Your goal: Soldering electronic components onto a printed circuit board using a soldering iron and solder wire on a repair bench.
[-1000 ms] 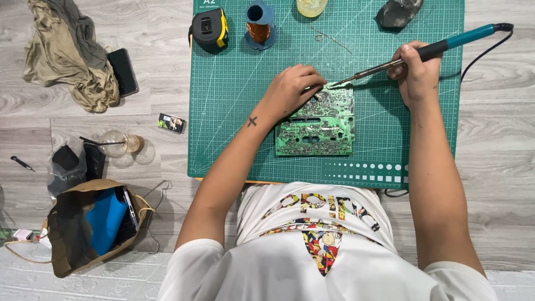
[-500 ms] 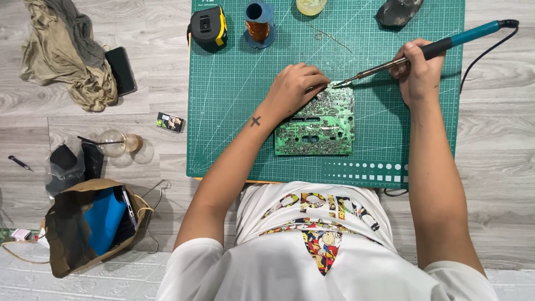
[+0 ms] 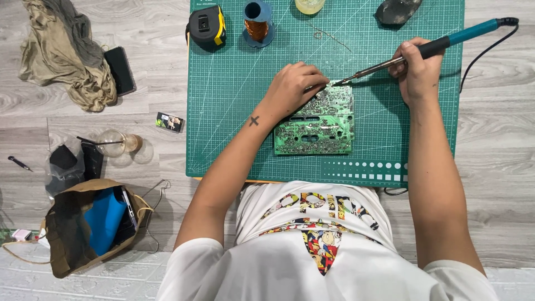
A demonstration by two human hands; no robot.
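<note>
A green circuit board [image 3: 320,125] lies solder side up on the green cutting mat [image 3: 234,100]. My left hand [image 3: 292,86] rests on the board's upper left corner, fingers pinched together near the iron's tip; whether they hold thin solder wire I cannot tell. My right hand [image 3: 417,69] grips a soldering iron [image 3: 440,43] with a teal handle. Its metal tip touches the board's top edge beside my left fingertips.
At the mat's far edge stand a yellow-black tape measure [image 3: 206,25], a copper wire spool [image 3: 258,22], a small jar [image 3: 310,5] and a dark sponge [image 3: 397,10]. On the floor to the left lie a cloth [image 3: 61,53], a phone [image 3: 120,69], a glass flask [image 3: 114,143] and a paper bag [image 3: 89,223].
The iron's tip and my right hand have shifted slightly along the board's top edge. My left hand stays on the board's corner.
</note>
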